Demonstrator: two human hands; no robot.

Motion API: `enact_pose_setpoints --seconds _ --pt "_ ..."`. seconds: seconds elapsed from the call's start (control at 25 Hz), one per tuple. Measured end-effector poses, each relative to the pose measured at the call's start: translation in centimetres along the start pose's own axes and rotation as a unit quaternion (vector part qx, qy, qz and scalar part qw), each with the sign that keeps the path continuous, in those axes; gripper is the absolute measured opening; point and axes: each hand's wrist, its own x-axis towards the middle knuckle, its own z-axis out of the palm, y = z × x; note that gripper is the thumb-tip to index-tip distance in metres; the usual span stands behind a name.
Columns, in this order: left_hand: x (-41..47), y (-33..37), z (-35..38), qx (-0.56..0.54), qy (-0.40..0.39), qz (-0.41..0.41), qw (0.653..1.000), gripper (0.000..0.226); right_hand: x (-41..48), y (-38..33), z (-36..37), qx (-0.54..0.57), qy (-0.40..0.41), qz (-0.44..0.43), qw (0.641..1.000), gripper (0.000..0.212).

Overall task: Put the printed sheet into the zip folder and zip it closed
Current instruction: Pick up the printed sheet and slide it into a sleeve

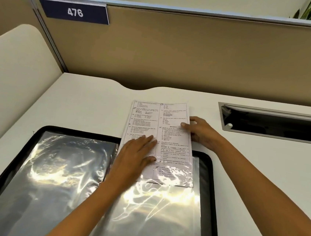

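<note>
While the printed sheet (157, 137) sits half inside the open zip folder (94, 178), both hands work it.
Left hand (137, 154) lies flat, fingers spread, on the sheet's lower left; right hand (200, 132) pinches its 3 o'clock edge (thumb on top). Its near end lies under the glossy clear sleeve (173, 175); its far end rests on the white tabletop (94, 107) toward 12 o'clock.

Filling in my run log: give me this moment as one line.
stage: inserting | printed sheet partly in zip folder sleeve | left hand flat on sheet | right hand grips edge | zip: open
</note>
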Motion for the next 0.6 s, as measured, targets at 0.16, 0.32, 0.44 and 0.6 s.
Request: enact_pose_setpoints --seconds 0.16,0.32,0.44,0.6 --pt "-1.9 2.3 0.7 0.066 -0.059 0.014 0.996 0.063 2.2 -1.0 1.1 0.025 0.092 -0.034 0.995 0.056" --pt "-2.1 2.5 0.7 0.092 -0.085 -0.001 0.992 0.069 2.5 -1.4 1.0 -0.023 0.059 -0.053 0.997 0.06" --pt "-2.2 2.4 0.6 0.101 -0.09 -0.001 0.991 0.068 0.9 -1.0 0.3 -0.035 0.013 -0.044 0.998 0.06" --pt "-2.0 2.2 1.0 0.115 -0.098 0.005 0.989 0.069 -1.5 -1.1 -1.3 -0.085 -0.111 0.016 0.99 0.06"
